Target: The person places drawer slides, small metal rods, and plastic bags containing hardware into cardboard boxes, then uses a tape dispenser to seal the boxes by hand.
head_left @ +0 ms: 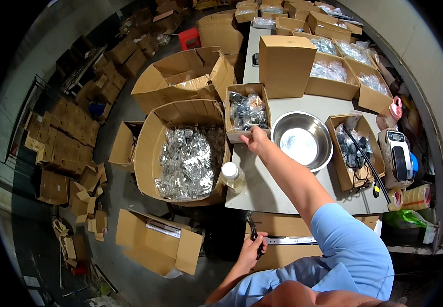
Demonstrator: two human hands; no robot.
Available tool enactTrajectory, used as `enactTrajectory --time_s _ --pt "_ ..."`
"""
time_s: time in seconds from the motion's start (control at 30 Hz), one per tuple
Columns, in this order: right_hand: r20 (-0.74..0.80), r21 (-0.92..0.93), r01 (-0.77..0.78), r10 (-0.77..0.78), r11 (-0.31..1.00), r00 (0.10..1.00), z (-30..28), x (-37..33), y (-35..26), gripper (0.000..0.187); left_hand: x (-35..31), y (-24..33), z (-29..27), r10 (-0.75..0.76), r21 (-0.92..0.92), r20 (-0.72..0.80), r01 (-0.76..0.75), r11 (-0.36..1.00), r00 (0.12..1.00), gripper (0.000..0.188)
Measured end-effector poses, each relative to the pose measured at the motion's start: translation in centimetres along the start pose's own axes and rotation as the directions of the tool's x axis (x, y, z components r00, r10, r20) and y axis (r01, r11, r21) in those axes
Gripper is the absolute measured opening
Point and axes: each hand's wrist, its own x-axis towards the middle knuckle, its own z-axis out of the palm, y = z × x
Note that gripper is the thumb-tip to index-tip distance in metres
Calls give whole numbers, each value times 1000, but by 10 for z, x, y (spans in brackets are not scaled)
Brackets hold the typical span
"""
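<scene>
My right hand point(255, 140) reaches forward over the table, its fingers closed on the near rim of a small cardboard box point(234, 136). Inside that box lie clear bags of dark and shiny parts point(248, 110). Low down by the table's near edge, my left hand point(253, 251) is wrapped round a thin, curved black thing point(252, 225); its kind cannot be made out. A steel bowl point(325, 153) stands right of the small box. Nearer me, a clear bottle with a white cap point(233, 176) sits at the table's left edge.
Left of the table, a big carton point(147, 176) holds many shiny metal parts. An open carton point(152, 245) stands below it. Boxes of bagged parts point(334, 84) line the table's far side. A box point(345, 179) with a black rod across it and tape rolls point(416, 197) are at right.
</scene>
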Motion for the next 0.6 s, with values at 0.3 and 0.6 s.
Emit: enactTrajectory --time_s 0.3,0.6 --pt "129 60 -189 180 980 975 9 -74 -44 23 -21 -5 -3 -63 28 -12 64 998 998 23" --pt "281 -147 -97 136 984 950 -78 -249 -154 28 11 -6 27 71 211 33 -77 975 997 27"
